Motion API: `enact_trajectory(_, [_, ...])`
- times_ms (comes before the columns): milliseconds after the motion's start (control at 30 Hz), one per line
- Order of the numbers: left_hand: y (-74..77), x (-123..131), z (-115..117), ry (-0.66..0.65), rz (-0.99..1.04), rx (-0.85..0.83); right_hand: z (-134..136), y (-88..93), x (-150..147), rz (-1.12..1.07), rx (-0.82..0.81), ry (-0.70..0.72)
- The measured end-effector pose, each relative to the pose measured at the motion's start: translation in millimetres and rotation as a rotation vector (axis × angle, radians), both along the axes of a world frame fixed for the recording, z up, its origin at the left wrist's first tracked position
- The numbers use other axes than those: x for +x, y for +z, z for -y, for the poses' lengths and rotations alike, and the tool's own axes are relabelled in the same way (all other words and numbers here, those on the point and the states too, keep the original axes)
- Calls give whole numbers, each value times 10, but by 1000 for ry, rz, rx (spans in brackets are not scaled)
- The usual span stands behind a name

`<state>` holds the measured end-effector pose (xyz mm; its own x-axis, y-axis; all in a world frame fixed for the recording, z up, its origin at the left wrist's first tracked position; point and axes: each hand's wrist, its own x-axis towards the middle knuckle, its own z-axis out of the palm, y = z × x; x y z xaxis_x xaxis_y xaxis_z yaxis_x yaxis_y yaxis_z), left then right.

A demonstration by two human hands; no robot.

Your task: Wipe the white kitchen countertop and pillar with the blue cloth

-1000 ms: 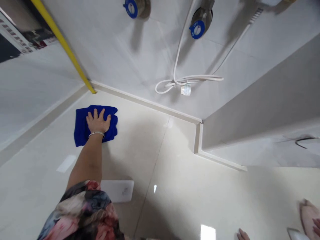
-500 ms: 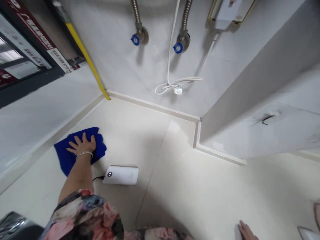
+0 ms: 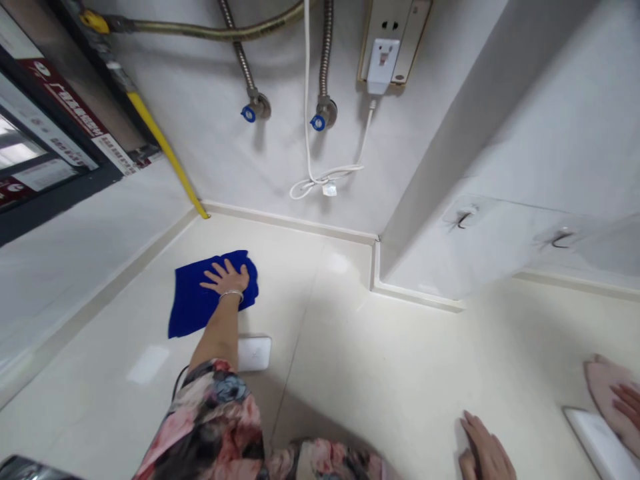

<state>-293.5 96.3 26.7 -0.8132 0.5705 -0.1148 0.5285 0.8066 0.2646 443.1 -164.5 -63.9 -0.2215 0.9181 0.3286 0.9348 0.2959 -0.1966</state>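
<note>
**Floor-level view of a tiled corner.** The left hand (image 3: 225, 279), with a bangle at the wrist, lies palm down with fingers spread, pressing on a blue cloth (image 3: 193, 307) and not clenched. The cloth lies flat on the cream floor tiles (image 3: 350, 347), near the skirting. The right hand (image 3: 483, 450) rests open on the floor at the lower edge, touching nothing else. Just below the left forearm sits a white box (image 3: 255, 353) with a black cable (image 3: 178, 381). A floral garment (image 3: 210, 413) fills the bottom of the view. At the right edge, another person's hand (image 3: 625, 403) lies on a pink cloth (image 3: 600, 383), beside a white panel (image 3: 595, 447). On the wall, blue-knobbed valves (image 3: 249, 114) sit below a socket plate (image 3: 395, 40) holding a white plug (image 3: 381, 63). The red-and-white sign (image 3: 63, 107) at upper left is too small to read.
</note>
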Motion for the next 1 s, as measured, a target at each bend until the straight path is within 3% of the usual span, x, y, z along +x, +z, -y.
enact_trajectory(200, [-84,1028,-530,-283,-42,-9,-8,-29,-71,2,77,3])
enact_trajectory(300, [-116,1551,-630,-454,-62,-11,-16,13,-134,-17,69,-5])
enact_trajectory(400, [-138,2023,-587,-625,-81,-1,-29,60,-178,-24,67,0])
enact_trajectory(500, [-157,2432,-400,-798,-88,18,-38,95,-207,-24,85,1])
enact_trajectory(633, [-203,2860,16,-1045,-98,73,-39,104,-223,-33,96,-2])
enact_trajectory(867, [-396,3399,861,-1376,-80,173,-58,-8,-204,-54,125,10])
enact_trajectory(1000, [-482,3605,1234,-1541,-41,224,-76,-20,-230,-63,144,3])
